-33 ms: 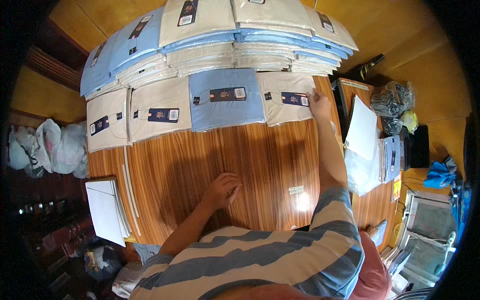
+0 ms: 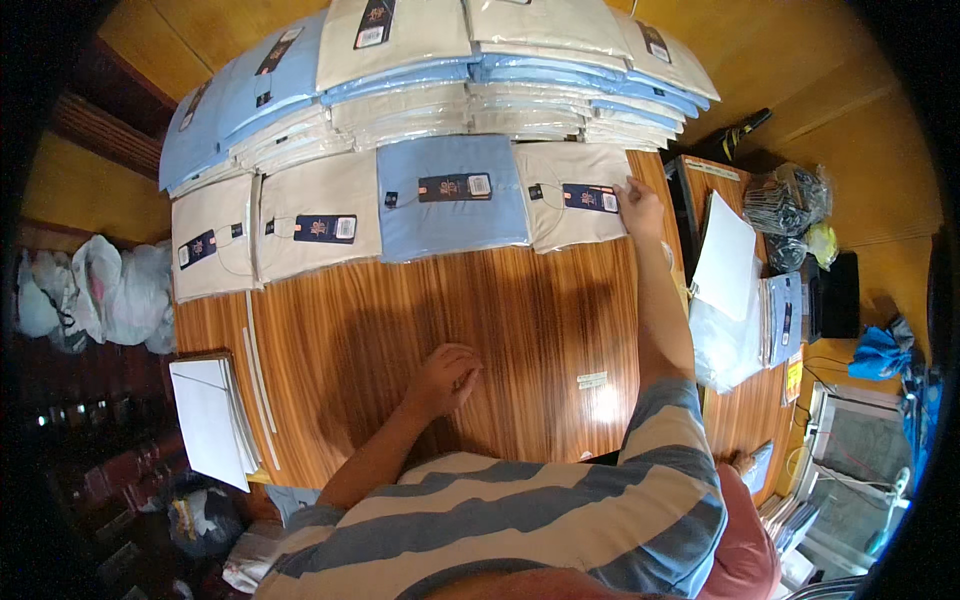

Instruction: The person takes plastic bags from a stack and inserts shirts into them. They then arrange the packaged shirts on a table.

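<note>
Cream wrapped garment (image 2: 560,226), immediately right of blue packet (image 2: 450,225), far part of wooden table (image 2: 530,340): right hand (image 2: 643,208) at its right edge, fingers narrow, grip unclear. Left hand (image 2: 446,381), nearer: fingers loosely curled, nothing visibly held. Risk: leftward push could skew both.

Changes slight; things shift together in head view, as with small head movement. Blue packet (image 2: 450,225) in front row shows marginally higher and farther left. Two cream packets (image 2: 325,255) on its left drift same way, by a hair. White paper stack (image 2: 208,425) at left edge of desk (image 2: 330,350) also creeps up and left. Right end of tall back stack (image 2: 668,75) edges outward, toward right.
</note>
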Demonstrator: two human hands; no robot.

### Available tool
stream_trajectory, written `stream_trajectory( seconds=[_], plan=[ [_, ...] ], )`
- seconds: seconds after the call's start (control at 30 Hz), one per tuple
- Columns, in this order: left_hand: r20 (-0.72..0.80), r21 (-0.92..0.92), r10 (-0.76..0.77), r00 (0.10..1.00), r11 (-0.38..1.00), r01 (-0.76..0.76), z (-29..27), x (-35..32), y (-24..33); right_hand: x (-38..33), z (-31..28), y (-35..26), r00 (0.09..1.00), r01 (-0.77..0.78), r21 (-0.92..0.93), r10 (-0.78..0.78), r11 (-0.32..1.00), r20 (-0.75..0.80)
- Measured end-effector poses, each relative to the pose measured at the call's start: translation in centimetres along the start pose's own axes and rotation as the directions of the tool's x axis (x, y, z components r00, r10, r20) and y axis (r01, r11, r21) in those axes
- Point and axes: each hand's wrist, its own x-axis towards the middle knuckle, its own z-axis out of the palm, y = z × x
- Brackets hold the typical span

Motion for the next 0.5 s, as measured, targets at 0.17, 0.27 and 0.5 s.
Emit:
stream_trajectory(
  seconds=[0.17,0.27,0.5],
  plan=[
    [-0.019,0.030,-0.016,1.000,0.999,0.017,-0.1,-0.6,-0.2,-2.1,-3.5,-1.8,0.976,0.218,-0.078,-0.218,0.973,0.011],
    [-0.042,0.034,0.019,0.999,0.999,-0.018,-0.2,-0.1,-0.3,-5.7,-7.4,-0.9,0.930,0.318,-0.408,-0.365,0.856,-0.039],
    [0.010,0.042,0.068,0.998,0.997,-0.069,-0.2,1.3,-0.5,-15.3,-7.1,4.0,0.949,0.305,-0.227,-0.275,0.925,0.154]
  ],
)
